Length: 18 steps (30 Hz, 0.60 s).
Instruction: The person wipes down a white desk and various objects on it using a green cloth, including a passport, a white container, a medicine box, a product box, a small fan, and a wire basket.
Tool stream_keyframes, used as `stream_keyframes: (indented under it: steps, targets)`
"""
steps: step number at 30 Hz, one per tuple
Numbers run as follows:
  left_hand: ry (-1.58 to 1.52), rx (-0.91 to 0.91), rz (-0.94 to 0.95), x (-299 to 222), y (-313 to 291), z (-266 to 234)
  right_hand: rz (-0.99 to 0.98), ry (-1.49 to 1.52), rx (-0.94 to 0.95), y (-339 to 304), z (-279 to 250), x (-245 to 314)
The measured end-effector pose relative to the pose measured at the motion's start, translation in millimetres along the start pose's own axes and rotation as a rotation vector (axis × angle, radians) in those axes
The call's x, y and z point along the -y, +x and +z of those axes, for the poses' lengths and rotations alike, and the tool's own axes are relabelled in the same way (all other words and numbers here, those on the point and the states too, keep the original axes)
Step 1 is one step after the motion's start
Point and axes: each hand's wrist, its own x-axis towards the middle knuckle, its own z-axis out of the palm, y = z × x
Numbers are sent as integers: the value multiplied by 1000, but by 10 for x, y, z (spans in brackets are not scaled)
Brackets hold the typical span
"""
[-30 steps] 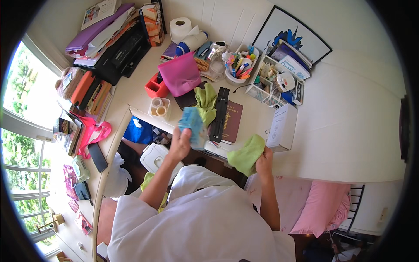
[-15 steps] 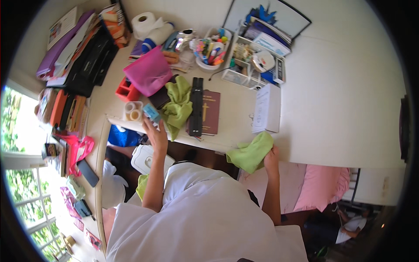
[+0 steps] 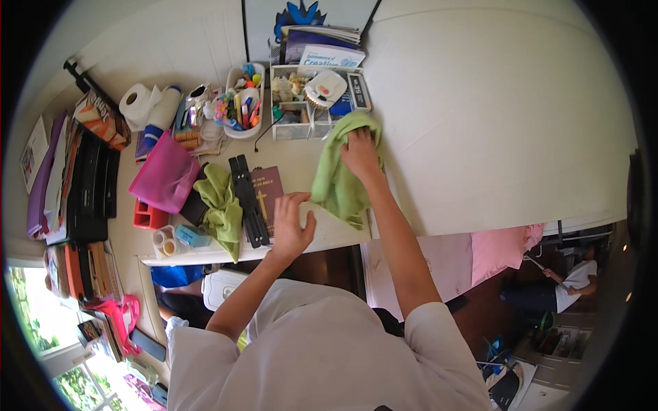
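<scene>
One green cloth [image 3: 336, 181] on tabletop [image 3: 295, 159], under right hand [image 3: 361, 149] — grip unclear; left hand [image 3: 293, 225] empty, fingers loosely spread. Risk: a forward push could snag cloth on white organizer [image 3: 293, 131] — jolting it.

Single head-worn fisheye view from above, steeply downward onto the nearby desk [image 3: 291, 155].

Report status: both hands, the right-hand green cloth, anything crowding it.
Right hand on right-hand green cloth, grip unclear. Left hand open, empty, near maroon book. White organizer close beyond cloth.
</scene>
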Motion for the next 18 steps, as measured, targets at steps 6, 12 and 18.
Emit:
stream_keyframes:
  steps: [6,12,18]
  targets:
    - [-451,-13,-487,483,471,747,-27,-14,39,-625,-47,41]
    - [-310,273,-707,577,964,1368,-177,264,24,-1635,-414,-60]
    - [-727,43,-1027,825,983,1460,270,591,70,-2239,-818,28]
